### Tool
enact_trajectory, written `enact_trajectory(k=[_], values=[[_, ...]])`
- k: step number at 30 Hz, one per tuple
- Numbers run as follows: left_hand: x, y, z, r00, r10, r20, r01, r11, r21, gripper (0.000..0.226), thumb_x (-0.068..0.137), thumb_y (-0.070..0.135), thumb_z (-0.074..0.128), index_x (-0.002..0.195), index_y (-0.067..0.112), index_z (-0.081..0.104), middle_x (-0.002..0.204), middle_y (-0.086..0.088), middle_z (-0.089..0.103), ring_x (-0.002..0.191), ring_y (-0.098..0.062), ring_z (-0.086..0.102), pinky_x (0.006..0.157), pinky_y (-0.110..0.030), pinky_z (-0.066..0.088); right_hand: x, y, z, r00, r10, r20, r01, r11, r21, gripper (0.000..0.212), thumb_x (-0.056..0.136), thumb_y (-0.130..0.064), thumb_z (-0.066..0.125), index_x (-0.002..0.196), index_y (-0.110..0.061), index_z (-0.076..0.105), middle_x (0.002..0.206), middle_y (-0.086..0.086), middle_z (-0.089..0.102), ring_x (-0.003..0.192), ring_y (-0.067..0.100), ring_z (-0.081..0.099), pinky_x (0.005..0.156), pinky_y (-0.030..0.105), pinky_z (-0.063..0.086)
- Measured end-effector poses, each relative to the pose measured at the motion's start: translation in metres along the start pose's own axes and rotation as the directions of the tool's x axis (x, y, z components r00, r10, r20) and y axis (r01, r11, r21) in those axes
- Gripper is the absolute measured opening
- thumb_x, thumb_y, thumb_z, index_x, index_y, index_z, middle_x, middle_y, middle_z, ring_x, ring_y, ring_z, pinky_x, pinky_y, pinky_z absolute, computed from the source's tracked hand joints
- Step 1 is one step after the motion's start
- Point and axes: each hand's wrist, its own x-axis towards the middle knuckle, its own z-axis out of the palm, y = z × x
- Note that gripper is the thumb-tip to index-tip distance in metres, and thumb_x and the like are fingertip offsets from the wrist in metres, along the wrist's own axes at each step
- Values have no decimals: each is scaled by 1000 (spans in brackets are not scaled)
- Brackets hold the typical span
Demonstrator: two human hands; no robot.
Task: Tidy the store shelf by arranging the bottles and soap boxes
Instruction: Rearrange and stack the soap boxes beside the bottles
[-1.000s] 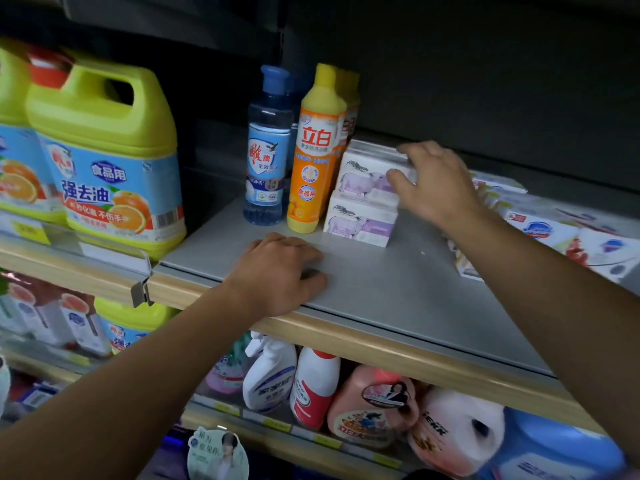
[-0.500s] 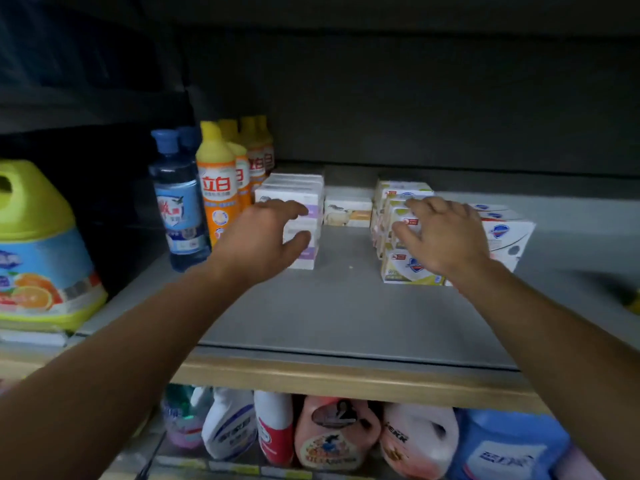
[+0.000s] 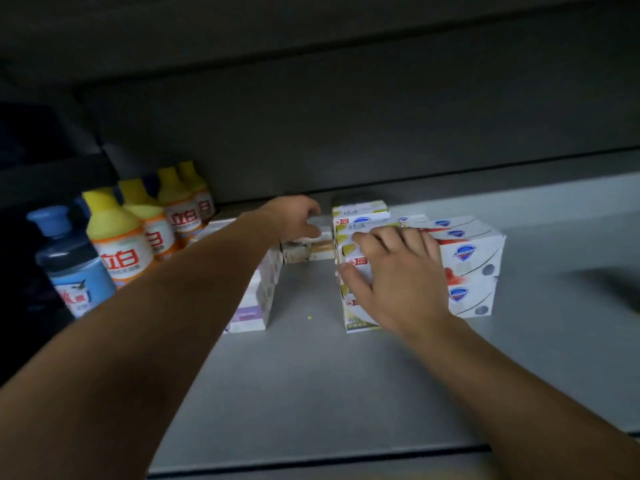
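Observation:
On the grey shelf (image 3: 311, 393), my left hand (image 3: 294, 216) reaches to the back, its fingers curled over the top of a beige soap box (image 3: 313, 251). My left forearm hides part of a row of purple-and-white soap boxes (image 3: 252, 308). My right hand (image 3: 394, 275) lies with spread fingers on the stack of green-and-white soap boxes (image 3: 360, 216). Blue-and-red marked white soap boxes (image 3: 467, 268) stand just right of that stack. At the left stand a blue bottle (image 3: 71, 268) and a row of several yellow-capped orange bottles (image 3: 117, 244).
The dark back wall (image 3: 346, 133) closes the shelf behind the boxes. A tiny yellow speck (image 3: 309, 317) lies between the two rows of boxes. Bare grey shelf stretches to the front edge (image 3: 311, 460) and off to the right.
My left hand has moved from the purple-and-white boxes to the beige box at the back. My right hand stays on the green-and-white stack. The view has come closer into the shelf.

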Motion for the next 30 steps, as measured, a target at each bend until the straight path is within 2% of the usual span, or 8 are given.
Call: enact_trajectory(k=[3,7,11,16,21,25,27,30], values=[[23,-8,14,994,-37,104,43,998,-55,51,83,38,71,129,23,55,124,-1,61,101,-19,58,82,-28,43,0,-1,2,1000,11,-18,-10,1000,26,54,91,-60,34,125,-28,61,120,-4,60,112,25,48,108,41,26],[37,-14,29,971,-72,226,83,996,-38,74,78,48,74,139,16,48,138,-4,54,120,-24,54,104,-40,43,0,-2,5,996,24,-82,-19,998,54,50,90,-57,39,116,-25,66,112,-2,63,106,26,51,105,43,31],[42,-11,42,975,-91,203,87,996,27,66,79,51,71,132,16,54,129,-6,59,111,-24,57,97,-38,47,0,-3,7,993,24,-116,-17,998,65,47,89,-55,42,111,-23,68,109,-1,64,103,28,52,101,43,34],[42,-1,58,990,-137,34,133,985,108,50,87,40,66,127,11,57,127,-12,61,114,-29,58,99,-39,48,0,-2,8,991,22,-131,-16,999,48,47,88,-57,45,110,-23,68,107,-1,64,101,28,53,97,43,35],[35,4,42,988,-154,-5,154,984,88,42,90,36,65,119,7,58,122,-15,62,112,-32,59,90,-38,46,1,-4,5,994,20,-104,-16,999,35,46,89,-56,46,112,-23,67,110,-1,63,103,28,52,98,42,33],[24,1,9,988,-135,-70,136,990,19,43,93,36,59,125,7,54,130,-17,56,119,-34,53,99,-40,43,2,-5,-1,999,26,-36,-25,1000,16,50,90,-58,36,120,-28,62,118,-5,59,109,25,47,101,41,29],[13,1,-13,978,-123,-167,115,992,-53,45,91,36,63,126,8,54,132,-18,54,120,-35,52,100,-39,42,2,-7,-4,1000,22,7,-22,1000,0,50,92,-58,33,124,-29,58,121,-6,55,112,24,44,103,40,26],[-12,2,-43,944,-86,-319,46,990,-130,37,90,35,65,117,10,60,124,-13,60,113,-32,57,94,-34,44,3,-8,-8,997,27,79,-25,999,-24,50,94,-59,31,131,-31,51,128,-6,50,116,23,41,105,40,23]])
